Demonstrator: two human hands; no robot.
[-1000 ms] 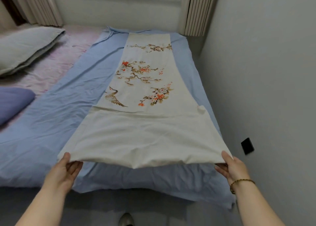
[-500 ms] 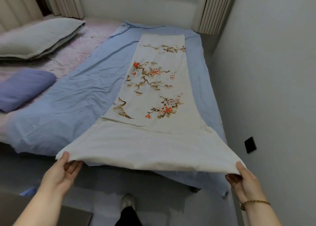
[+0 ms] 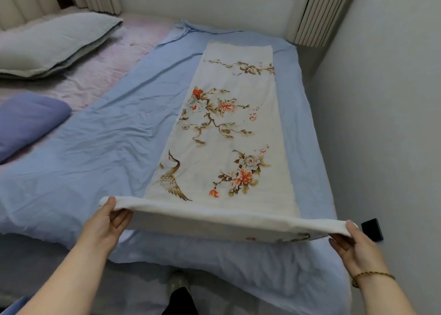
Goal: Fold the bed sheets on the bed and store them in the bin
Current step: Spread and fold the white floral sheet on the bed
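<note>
Now both hands [image 3: 105, 221] [image 3: 353, 245] pinch floral sheet [image 3: 226, 133] corners.

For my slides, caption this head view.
The left hand and right hand pinch the near corners of a floral sheet spread over a blue sheet.

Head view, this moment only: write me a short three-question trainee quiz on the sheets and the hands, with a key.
1. True or false: the left hand and the right hand each pinch a near corner of the floral sheet, holding that end lifted.
2. What lies directly under the floral sheet? A) the blue sheet B) a towel C) a carpet
3. Fill in: the bracelet is on the ___ wrist.

Key: 1 true; 2 A; 3 right.
</note>
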